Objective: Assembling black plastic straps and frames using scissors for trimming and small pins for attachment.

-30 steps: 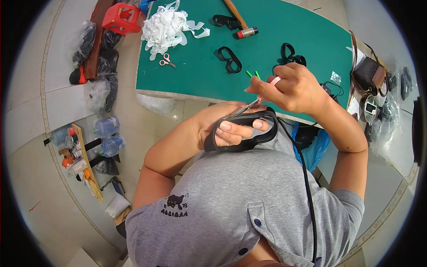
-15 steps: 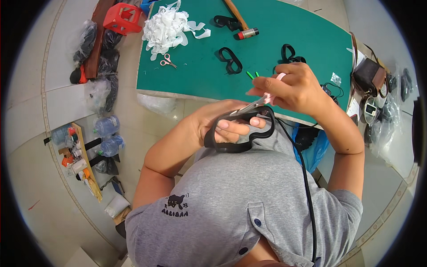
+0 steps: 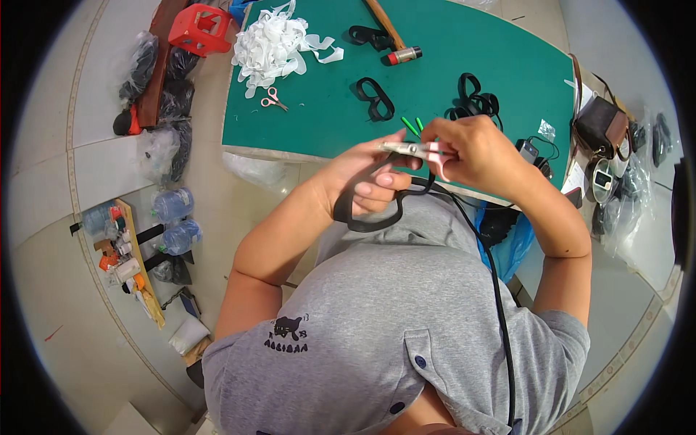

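Observation:
My left hand point(image 3: 368, 180) grips a black loop-shaped band point(image 3: 346, 210), its fingers passing through the opening. In my right hand point(image 3: 475, 154) is a pair of small scissors point(image 3: 412, 148) with pink handles. The metal blades lie across the upper edge of the band, close to my left fingertips; whether they are cutting cannot be made out. Two thin green sticks point(image 3: 411, 127) show just beyond my right fingers. On the green table point(image 3: 312, 119) ahead rest similar black loops point(image 3: 375, 99), with more black loops point(image 3: 473, 98) beyond my right hand.
A heap of white ribbon-like strips point(image 3: 270, 49) lies at the far left of the table, beside another pair of pink scissors point(image 3: 273, 99). A mallet point(image 3: 402, 56) lies near the far edge. A black cable point(image 3: 500, 304) runs down my shirt. Brown bag point(image 3: 603, 116) at right.
The scissors have turned from slanting along the band to lying nearly level across its upper edge. My right hand has shifted slightly, and the band has tilted in my left hand.

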Motion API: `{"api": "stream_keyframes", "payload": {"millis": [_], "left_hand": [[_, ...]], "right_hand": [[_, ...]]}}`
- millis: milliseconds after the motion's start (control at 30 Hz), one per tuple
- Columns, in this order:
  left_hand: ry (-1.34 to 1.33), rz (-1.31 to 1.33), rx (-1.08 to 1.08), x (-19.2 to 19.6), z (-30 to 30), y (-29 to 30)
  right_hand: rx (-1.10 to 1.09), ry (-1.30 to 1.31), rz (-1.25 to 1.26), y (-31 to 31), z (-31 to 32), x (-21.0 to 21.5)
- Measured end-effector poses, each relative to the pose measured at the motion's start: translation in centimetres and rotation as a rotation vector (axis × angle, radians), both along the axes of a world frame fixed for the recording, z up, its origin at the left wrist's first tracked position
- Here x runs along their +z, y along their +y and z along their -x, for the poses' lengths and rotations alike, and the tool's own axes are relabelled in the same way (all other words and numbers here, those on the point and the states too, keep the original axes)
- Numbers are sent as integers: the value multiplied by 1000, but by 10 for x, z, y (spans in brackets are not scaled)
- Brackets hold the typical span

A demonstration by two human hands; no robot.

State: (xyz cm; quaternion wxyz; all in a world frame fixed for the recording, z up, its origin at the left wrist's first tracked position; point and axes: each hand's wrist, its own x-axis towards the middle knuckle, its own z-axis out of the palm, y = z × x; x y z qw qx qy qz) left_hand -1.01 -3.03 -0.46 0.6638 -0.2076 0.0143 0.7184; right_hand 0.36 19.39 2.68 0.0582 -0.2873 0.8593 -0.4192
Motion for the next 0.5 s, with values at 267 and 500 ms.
{"api": "stream_keyframes", "payload": {"millis": [267, 500], "left_hand": [[195, 33, 133, 24, 0, -13], [-73, -63, 73, 43, -2, -13]], "right_hand": [[-48, 148, -73, 16, 7, 3], [27, 643, -327, 30, 10, 0]]}}
